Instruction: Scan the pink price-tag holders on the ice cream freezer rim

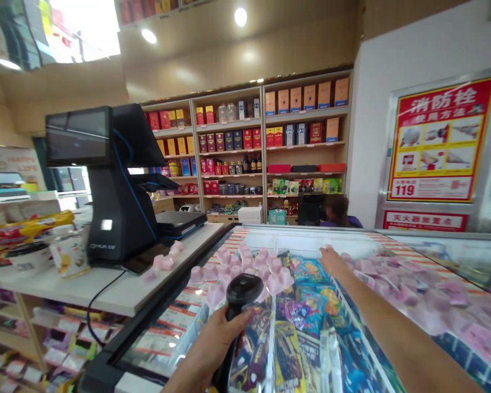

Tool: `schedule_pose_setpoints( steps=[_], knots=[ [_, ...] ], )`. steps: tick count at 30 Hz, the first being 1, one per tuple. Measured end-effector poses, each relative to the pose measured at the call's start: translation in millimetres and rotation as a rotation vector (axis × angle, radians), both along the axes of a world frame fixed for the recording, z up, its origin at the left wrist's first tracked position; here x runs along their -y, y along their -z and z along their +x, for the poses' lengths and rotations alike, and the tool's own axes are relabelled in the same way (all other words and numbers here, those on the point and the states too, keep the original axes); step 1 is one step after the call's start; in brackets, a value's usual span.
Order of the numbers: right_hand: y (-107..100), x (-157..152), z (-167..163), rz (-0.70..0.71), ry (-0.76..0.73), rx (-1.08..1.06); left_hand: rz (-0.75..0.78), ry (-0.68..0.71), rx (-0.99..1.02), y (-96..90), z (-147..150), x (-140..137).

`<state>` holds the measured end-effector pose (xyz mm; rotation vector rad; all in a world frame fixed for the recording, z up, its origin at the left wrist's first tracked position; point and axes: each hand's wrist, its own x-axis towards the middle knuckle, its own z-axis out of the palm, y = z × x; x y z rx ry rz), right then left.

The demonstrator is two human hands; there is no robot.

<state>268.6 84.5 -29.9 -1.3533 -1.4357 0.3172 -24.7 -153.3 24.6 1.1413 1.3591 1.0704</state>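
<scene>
In the head view my left hand (pixel 216 338) is wrapped round the handle of a black handheld barcode scanner (pixel 244 288), whose cord-like lower end runs down out of view. My right arm stretches forward over a glass-topped freezer (pixel 175 327). At its far end my right hand (pixel 330 258) is beside a row of small pink cups (pixel 368 267); its fingers are too small and partly hidden to make out. More pink cups (pixel 233 265) lie in a pile beyond the scanner. Below the glass are coloured ice-cream packets (pixel 306 308).
A black checkout terminal (pixel 123 218) stands on the white counter (pixel 118 295) at left, with a few pink cups (pixel 163 262) near its base. Shelves of boxed goods (pixel 229 142) line the back wall. A person (pixel 340 212) sits low behind the freezer.
</scene>
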Motion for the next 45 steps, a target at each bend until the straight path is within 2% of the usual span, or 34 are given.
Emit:
schedule_pose_setpoints(
  steps=[2, 4, 7, 9, 11, 15, 20, 26, 31, 37, 41, 45],
  knots=[
    [4.5, 4.4, -6.2, -0.017, -0.053, 0.036, 0.005, 0.005, -0.006, -1.2, 2.4, 2.1],
    [7.7, 13.9, -12.6, -0.027, -0.087, -0.019, 0.012, 0.02, -0.008, -4.2, 6.1, 7.1],
    [8.5, 36.4, -24.1, -0.084, -0.172, -0.4, 0.043, 0.049, 0.004, -9.7, 12.4, 18.2],
    [6.1, 54.7, -34.8, -0.137, -0.305, -0.676, 0.059, 0.077, 0.0, -13.0, 15.9, 26.3],
    [2.1, 72.6, -47.8, -0.16, -0.447, -0.841, 0.061, 0.101, -0.002, -16.0, 18.4, 34.5],
    [-7.1, 97.6, -74.1, -0.163, -0.578, -0.914, 0.09, 0.089, 0.048, -22.3, 19.7, 50.9],
    [-12.5, 107.0, -93.1, -0.158, -0.613, -0.913, 0.099, 0.081, 0.028, -24.3, 15.0, 63.1],
    [-7.2, 110.8, -90.7, -0.147, -0.474, -0.776, 0.13, 0.111, -0.003, -20.9, 13.3, 59.9],
    [4.8, 111.6, -87.2, 0.047, -0.283, -0.227, 0.112, 0.077, 0.002, -23.4, 14.2, 54.3],
    [22.3, 110.0, -109.1, 0.138, -0.28, 0.229, 0.096, 0.036, 0.009, -23.4, 16.9, 47.5],
    [13.5, 90.2, -97.2, 0.171, -0.273, 0.293, 0.062, 0.027, 0.027, -20.5, 17.5, 33.4],
    [-4.8, 41.3, -49.0, 0.194, -0.017, 0.252, 0.042, 0.031, 0.007, -14.2, 16.6, 10.3]
  ],
)
